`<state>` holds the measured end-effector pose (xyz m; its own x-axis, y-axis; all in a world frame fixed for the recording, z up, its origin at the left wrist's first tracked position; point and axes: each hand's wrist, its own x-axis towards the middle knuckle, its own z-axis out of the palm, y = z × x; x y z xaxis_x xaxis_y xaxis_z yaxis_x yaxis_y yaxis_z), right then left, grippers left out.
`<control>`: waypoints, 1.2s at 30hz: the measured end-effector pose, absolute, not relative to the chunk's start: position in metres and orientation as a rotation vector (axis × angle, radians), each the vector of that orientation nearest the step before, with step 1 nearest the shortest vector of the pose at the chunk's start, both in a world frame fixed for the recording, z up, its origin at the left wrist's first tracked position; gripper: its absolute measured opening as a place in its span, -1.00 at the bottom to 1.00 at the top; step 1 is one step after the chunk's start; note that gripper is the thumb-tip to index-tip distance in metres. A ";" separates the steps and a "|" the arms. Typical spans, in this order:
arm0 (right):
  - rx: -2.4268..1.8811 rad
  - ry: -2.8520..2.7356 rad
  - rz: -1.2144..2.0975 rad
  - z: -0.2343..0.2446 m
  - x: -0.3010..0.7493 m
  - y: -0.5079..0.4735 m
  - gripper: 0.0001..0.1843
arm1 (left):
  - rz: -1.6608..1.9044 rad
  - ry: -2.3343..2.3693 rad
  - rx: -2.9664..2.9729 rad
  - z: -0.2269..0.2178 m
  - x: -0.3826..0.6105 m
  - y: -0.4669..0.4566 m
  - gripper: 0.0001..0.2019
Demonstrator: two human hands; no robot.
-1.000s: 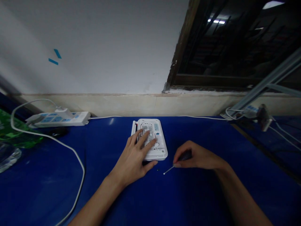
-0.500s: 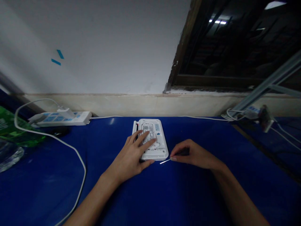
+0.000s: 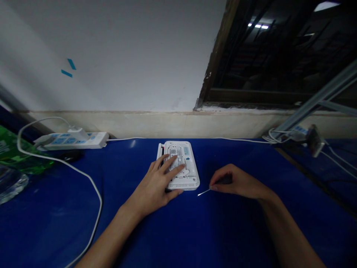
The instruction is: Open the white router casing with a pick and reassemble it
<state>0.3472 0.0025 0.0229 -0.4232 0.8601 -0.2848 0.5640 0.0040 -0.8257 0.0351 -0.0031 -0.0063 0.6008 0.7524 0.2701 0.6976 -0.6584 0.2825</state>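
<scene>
A white perforated router-like device (image 3: pixel 184 158) lies flat on the blue table (image 3: pixel 195 230), near the wall. My left hand (image 3: pixel 157 186) rests on it with fingers spread flat over its left and near part. My right hand (image 3: pixel 237 182) is closed round the dark handle of a small screwdriver (image 3: pixel 205 192). Its thin metal shaft points left and lies low over the table, just right of the device's near right corner.
A white power strip (image 3: pixel 72 140) with a plug sits at the back left, its white cable (image 3: pixel 95 193) looping across the table. Green and clear objects (image 3: pixel 13 167) lie at the far left. More cables and a metal frame (image 3: pixel 306 134) stand back right.
My right hand first moved the screwdriver tip up to the device's near edge, then drew it back a little to the right. My left hand stayed on the device.
</scene>
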 end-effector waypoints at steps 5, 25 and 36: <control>-1.453 -1.972 1.340 0.027 0.348 0.003 -0.75 | 0.553 1.219 2.679 -0.006 0.035 -0.003 -0.30; -1.305 -1.777 1.258 0.033 0.335 0.004 -0.77 | 1.231 0.996 2.397 -0.005 0.074 -0.019 -0.85; -1.417 -1.738 1.192 0.031 0.348 0.008 -0.72 | 1.257 0.866 2.210 -0.003 0.072 -0.007 -0.88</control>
<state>0.3476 0.0078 0.0312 -0.2559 0.9625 -0.0901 0.4306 0.0300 -0.9020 0.0725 -0.0074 -0.0032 0.3870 0.7097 0.5887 0.2973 -0.7004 0.6489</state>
